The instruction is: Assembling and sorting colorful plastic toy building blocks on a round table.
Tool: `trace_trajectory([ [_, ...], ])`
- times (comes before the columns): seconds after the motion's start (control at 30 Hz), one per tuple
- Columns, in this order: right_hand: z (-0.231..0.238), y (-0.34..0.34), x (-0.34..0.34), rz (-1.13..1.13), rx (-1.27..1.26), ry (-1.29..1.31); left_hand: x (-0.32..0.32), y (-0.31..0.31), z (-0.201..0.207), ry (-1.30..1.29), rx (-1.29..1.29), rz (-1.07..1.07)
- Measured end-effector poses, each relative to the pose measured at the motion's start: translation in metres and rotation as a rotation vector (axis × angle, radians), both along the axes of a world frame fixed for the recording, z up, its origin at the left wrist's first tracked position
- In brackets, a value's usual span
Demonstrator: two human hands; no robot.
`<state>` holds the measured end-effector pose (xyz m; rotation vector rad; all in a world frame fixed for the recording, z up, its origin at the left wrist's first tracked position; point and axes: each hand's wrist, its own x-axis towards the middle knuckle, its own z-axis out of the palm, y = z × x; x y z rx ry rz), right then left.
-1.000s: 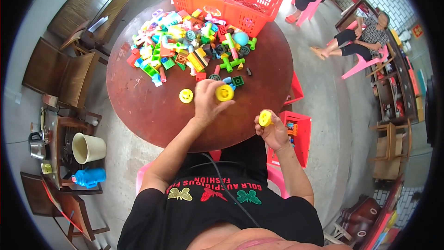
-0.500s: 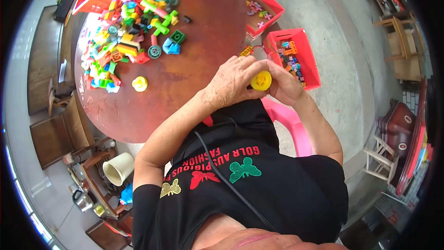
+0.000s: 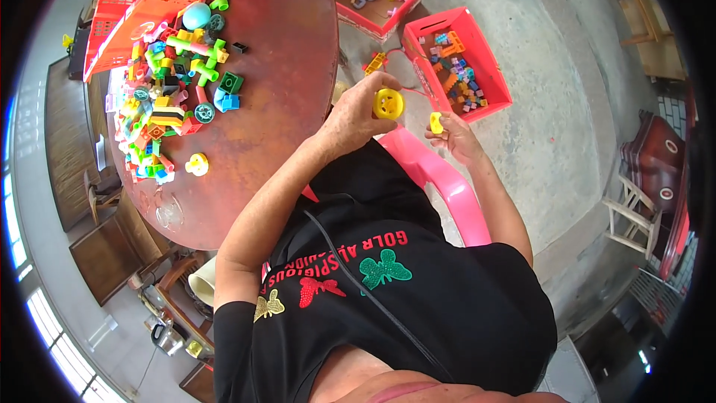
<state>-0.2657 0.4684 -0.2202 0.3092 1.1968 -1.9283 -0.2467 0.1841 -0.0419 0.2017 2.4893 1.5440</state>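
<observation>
Just past the table's near right edge, my left hand (image 3: 349, 118) grips a round yellow toy wheel (image 3: 388, 104) between thumb and fingers. The wheel's open, spoked face is turned up. Apart from it, to the right, my right hand (image 3: 461, 142) pinches a small yellow toy piece (image 3: 436, 123) in its fingertips, in front of the red box of blocks. Another small yellow wheel-like piece (image 3: 197, 164) lies on the table beside the heap of coloured building blocks (image 3: 165, 108).
A red plastic basket (image 3: 123, 0) tips over behind the heap on the round brown table (image 3: 276, 52). Two red boxes stand right of the table: one box (image 3: 488, 75) with several small blocks, another box (image 3: 418, 1) farther off. A pink stool (image 3: 451, 186) is beneath me.
My hands have come apart; both were around the yellow wheel. The right now holds a separate small yellow piece lower to the right. The view has shifted, moving the table leftward.
</observation>
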Motion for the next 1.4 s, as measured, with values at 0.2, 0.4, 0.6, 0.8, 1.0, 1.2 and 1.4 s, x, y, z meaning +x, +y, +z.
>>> trace_trajectory([
  [0.2,-0.069,0.004,0.026,0.036,0.024,0.02,-0.025,-0.022,0.016,-0.31,1.023,0.261],
  [0.4,-0.104,0.01,0.042,-0.041,0.384,0.045,-0.019,-0.026,-0.006,-0.125,0.419,0.243],
  [0.6,-0.089,-0.004,0.038,0.279,0.746,0.735,-0.006,-0.027,0.001,0.375,-0.357,-0.03],
  [0.8,-0.068,-0.012,0.011,0.565,0.865,0.987,0.001,-0.02,-0.03,0.497,-0.572,-0.275],
  [1.0,-0.059,-0.04,-0.02,0.729,0.885,1.159,0.001,-0.023,-0.033,0.436,-0.541,-0.185],
  [1.2,-0.017,-0.058,-0.012,0.725,0.781,0.931,0.0,-0.033,-0.036,0.339,-0.664,-0.243],
  [1.4,-0.04,-0.041,-0.004,0.589,0.754,0.716,0.001,-0.029,-0.037,0.353,-0.767,-0.24],
])
